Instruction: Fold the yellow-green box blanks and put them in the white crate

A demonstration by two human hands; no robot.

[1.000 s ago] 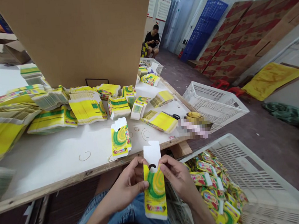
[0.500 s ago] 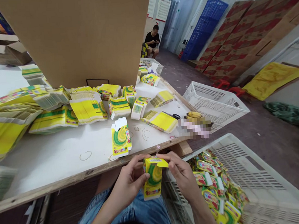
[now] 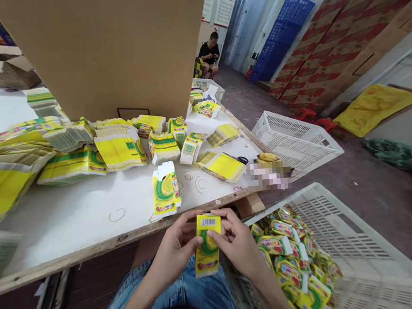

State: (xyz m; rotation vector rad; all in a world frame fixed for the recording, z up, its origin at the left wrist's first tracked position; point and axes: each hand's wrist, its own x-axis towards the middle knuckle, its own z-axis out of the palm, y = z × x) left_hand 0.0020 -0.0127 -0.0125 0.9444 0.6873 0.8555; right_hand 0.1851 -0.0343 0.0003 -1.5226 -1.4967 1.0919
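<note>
Barcoded flap [image 3: 208, 222] has folded down; left grip [image 3: 179, 242] and right grip [image 3: 235, 235] clasp the yellow-green box [image 3: 206, 258].

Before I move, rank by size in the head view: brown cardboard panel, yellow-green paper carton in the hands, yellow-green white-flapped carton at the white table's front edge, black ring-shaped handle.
1. Brown cardboard panel
2. Held carton and table-edge carton: look alike, nearness makes order unsure
3. Black ring-shaped handle
</note>
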